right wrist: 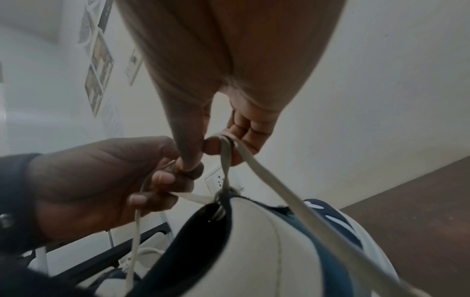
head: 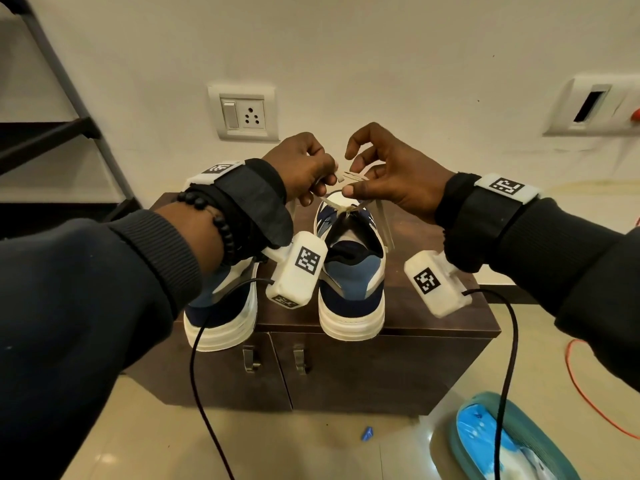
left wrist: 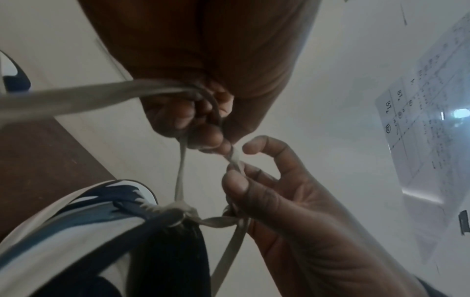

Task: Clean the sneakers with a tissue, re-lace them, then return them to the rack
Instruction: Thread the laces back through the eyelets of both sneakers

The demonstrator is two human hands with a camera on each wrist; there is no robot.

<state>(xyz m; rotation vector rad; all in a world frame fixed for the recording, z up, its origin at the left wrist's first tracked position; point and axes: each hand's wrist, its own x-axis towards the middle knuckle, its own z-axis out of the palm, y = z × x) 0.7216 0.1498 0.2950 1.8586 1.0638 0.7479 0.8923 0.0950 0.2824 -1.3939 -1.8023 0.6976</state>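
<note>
Two blue, navy and white sneakers stand heel-toward-me on a dark wooden cabinet (head: pixel 433 306). The right sneaker (head: pixel 351 282) has a knot in its white lace (head: pixel 346 175) at the tongue. Just above that knot my left hand (head: pixel 304 168) pinches a loop of the lace, and my right hand (head: pixel 388 171) pinches the other strand beside it. In the left wrist view the lace (left wrist: pixel 183 170) rises from the knot into the left fingers. In the right wrist view the lace (right wrist: pixel 226 160) loops over a right fingertip. My left arm covers much of the left sneaker (head: pixel 221 313).
A black metal rack (head: pixel 52 133) stands at the left against the wall. A switch and socket plate (head: pixel 244 114) is on the wall behind the cabinet. On the floor lie a teal container with blue-white packaging (head: pixel 498 441), an orange cable (head: pixel 581 386) and a small blue scrap (head: pixel 367 434).
</note>
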